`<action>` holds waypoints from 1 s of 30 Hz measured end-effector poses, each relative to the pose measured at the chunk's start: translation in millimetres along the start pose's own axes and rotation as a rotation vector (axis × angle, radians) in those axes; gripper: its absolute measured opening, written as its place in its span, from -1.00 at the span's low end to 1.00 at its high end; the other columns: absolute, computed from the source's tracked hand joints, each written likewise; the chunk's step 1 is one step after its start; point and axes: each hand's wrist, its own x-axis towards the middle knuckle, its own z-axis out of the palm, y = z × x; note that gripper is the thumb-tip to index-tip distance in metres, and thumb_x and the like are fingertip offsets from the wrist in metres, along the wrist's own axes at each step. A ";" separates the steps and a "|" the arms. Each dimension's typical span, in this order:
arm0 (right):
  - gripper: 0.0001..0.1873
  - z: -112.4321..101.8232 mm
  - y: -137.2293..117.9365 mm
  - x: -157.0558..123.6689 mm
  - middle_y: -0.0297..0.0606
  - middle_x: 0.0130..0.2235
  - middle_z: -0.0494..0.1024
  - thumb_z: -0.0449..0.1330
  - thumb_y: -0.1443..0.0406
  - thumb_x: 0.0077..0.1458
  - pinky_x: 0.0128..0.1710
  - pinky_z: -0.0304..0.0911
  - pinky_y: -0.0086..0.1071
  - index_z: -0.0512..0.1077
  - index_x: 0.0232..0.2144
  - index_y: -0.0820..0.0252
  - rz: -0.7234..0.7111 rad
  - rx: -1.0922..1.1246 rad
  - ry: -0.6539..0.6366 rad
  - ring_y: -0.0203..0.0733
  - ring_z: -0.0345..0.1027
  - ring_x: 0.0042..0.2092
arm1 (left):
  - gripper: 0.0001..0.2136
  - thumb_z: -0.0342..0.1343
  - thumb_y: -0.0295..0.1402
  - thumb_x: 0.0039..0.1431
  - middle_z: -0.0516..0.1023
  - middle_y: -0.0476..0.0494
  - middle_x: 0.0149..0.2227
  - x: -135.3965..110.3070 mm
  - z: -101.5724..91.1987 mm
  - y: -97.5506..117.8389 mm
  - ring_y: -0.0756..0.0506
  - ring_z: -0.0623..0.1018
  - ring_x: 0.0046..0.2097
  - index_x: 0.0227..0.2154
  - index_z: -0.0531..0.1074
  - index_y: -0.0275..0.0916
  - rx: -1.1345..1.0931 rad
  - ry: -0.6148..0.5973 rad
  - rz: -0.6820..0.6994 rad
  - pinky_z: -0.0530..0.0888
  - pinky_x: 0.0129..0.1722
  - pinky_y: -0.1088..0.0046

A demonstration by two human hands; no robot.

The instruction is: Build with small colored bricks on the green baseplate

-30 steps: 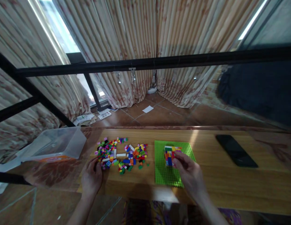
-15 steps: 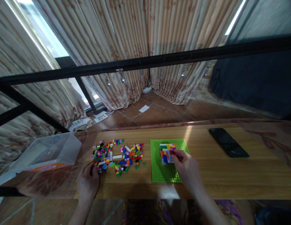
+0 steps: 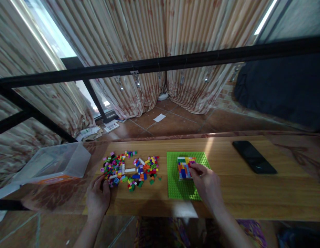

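A green studded baseplate (image 3: 172, 187) lies on the wooden table, and a flat multicoloured block of building bricks (image 3: 184, 168) sits on it. My right hand (image 3: 205, 182) is over the plate's right side, thumb and forefinger pinched at the block's right edge. A red building brick shows at those fingertips, mostly covered by them. Loose bricks (image 3: 116, 165) of many colours are spread on the left half of the table. At the near left edge of this pile rests my left hand (image 3: 98, 196), its fingers loosely bent and thumb apart, with nothing visible in it.
A black phone (image 3: 254, 156) lies on the table's right part. To the left of the table stands a clear plastic box (image 3: 77, 160). A black metal bar (image 3: 149, 65) runs across beyond the table, in front of patterned curtains (image 3: 139, 34). Papers (image 3: 160, 117) lie on the tiled floor.
The camera view has shifted slightly. My right hand stays pinched at the block's right edge, with its fingertips moved only a little. My left hand remains beside the loose bricks.
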 end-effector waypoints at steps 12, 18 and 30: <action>-0.65 -7.6 2.4 2.9 -0.19 -0.41 0.62 0.08 0.12 -0.03 -0.43 0.19 -0.36 0.57 -0.34 0.15 0.080 0.025 -0.085 -0.12 0.46 -0.39 | -0.68 -0.10 -0.23 0.14 0.52 -0.32 -0.13 -0.2 0.6 -0.1 -0.25 0.48 -0.06 -0.24 0.46 -0.32 0.010 0.007 0.014 0.41 0.02 0.14; -0.61 -5.2 2.5 0.7 -0.19 -0.41 0.59 0.07 0.08 -0.01 -0.42 0.19 -0.37 0.56 -0.31 0.18 0.071 0.031 -0.103 -0.15 0.42 -0.41 | -0.66 -0.10 -0.22 0.14 0.52 -0.33 -0.13 -0.7 -0.1 0.4 -0.25 0.48 -0.06 -0.25 0.47 -0.33 0.004 0.000 -0.004 0.42 0.01 0.15; -0.63 -0.9 13.4 -5.4 -0.18 -0.30 0.58 0.14 0.09 -0.01 -0.29 0.28 -0.30 0.50 -0.22 0.18 0.033 0.188 -0.099 -0.11 0.45 -0.29 | -0.67 -0.10 -0.22 0.13 0.52 -0.32 -0.12 -0.3 1.2 -1.5 -0.24 0.48 -0.06 -0.25 0.46 -0.31 0.007 0.002 -0.006 0.42 0.01 0.17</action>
